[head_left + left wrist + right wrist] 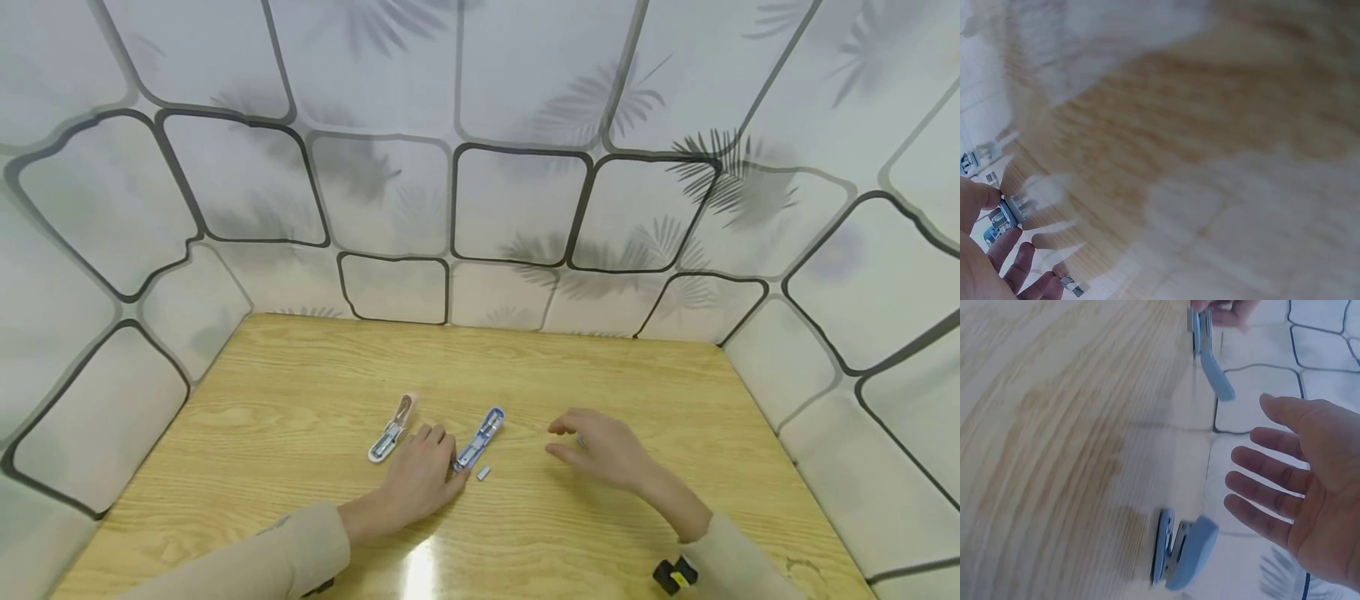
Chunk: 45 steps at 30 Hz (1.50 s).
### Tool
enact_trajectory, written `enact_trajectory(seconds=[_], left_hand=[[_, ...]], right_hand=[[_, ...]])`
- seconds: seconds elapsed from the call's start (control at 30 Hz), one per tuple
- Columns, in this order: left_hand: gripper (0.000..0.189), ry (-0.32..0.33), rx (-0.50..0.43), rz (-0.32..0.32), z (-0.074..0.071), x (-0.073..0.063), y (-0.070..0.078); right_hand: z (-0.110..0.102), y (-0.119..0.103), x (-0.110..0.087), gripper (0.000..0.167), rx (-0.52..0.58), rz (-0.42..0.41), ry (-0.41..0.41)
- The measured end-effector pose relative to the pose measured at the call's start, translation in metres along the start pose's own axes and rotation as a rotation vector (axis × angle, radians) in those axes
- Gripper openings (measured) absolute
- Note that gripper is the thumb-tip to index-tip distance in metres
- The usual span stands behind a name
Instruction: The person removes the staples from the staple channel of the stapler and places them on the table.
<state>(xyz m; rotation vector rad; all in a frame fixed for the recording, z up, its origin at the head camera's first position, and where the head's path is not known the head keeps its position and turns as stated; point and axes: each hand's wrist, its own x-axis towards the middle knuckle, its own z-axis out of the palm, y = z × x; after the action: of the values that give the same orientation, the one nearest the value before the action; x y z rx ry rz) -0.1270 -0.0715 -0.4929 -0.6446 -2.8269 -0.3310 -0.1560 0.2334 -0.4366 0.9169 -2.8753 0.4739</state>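
Note:
A blue stapler (480, 439) lies opened out flat near the middle of the table, its metal channel exposed. My left hand (422, 475) pinches its near end between thumb and forefinger; the left wrist view shows this grip on the stapler's end (1007, 215). Just right of that end lies a small grey strip of staples (483, 472). My right hand (603, 450) hovers over the table with fingers spread and nothing in them. Beside it in the right wrist view stands a second light blue stapler (1191, 553), mostly hidden behind the hand in the head view.
To the left of my left hand lies an opened pink and white stapler (390, 433). The wooden table (315, 358) ends against patterned cloth walls (517, 208) at the back and sides. A black and yellow object (675, 575) shows by my right sleeve.

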Motion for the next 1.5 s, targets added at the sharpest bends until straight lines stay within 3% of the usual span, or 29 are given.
enact_trajectory(seconds=[0.4,0.8,1.03,1.27,1.5], left_hand=[[0.031,0.004,0.012,0.002,-0.001,-0.001,0.001],[0.030,0.004,0.003,0.004,0.000,0.000,0.000],[0.030,0.008,0.008,0.013,0.000,0.000,-0.001],[0.029,0.001,-0.012,0.021,-0.001,-0.001,-0.002],[0.030,-0.014,-0.074,0.007,-0.002,-0.002,-0.003]], right_hand=[[0.005,0.042,-0.011,0.035,-0.194,-0.061,0.147],[0.009,0.079,-0.023,0.051,-0.347,-0.084,0.095],[0.009,0.092,-0.027,0.048,-0.330,-0.043,0.046],[0.011,0.096,-0.031,0.034,-0.293,-0.085,0.103],[0.012,0.093,-0.030,0.031,-0.282,-0.084,0.094]])
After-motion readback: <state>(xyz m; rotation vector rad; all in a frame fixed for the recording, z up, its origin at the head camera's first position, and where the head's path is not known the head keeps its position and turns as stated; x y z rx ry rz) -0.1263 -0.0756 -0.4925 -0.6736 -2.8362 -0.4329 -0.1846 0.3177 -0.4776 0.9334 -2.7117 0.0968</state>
